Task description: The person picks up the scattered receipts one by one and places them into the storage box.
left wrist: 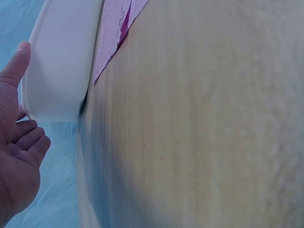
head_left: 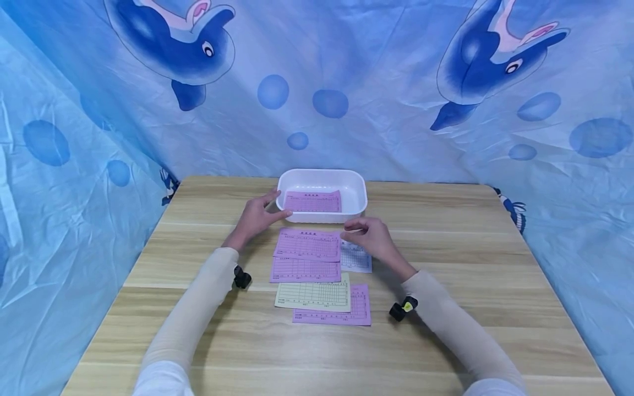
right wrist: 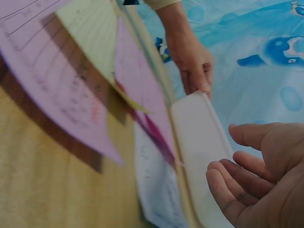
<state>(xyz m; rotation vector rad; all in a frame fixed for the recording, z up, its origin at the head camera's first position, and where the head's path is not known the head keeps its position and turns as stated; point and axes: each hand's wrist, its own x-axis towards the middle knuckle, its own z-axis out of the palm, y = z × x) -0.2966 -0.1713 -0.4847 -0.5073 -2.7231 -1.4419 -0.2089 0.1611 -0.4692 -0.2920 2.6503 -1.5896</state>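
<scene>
My left hand [head_left: 255, 219] holds the front left corner of a white plastic tray [head_left: 356, 215], with the thumb along its front rim and fingers at its left end. A pink printed form slip [head_left: 313, 202] lies inside the tray. In front of it, an upper pink slip [head_left: 307, 246] overlaps a second pink slip [head_left: 304, 270], and a white slip [head_left: 356, 257] shows to their right. My right hand [head_left: 369, 236] hovers over that white slip, fingers loosely bent; in the right wrist view nothing is between its fingers [right wrist: 237, 185].
Nearer on the wooden table [head_left: 223, 346], a pale yellow slip [head_left: 313, 294] partly covers another pink slip [head_left: 362, 305]. A blue curtain [head_left: 386, 148] with dolphins hangs right behind the tray and along both sides.
</scene>
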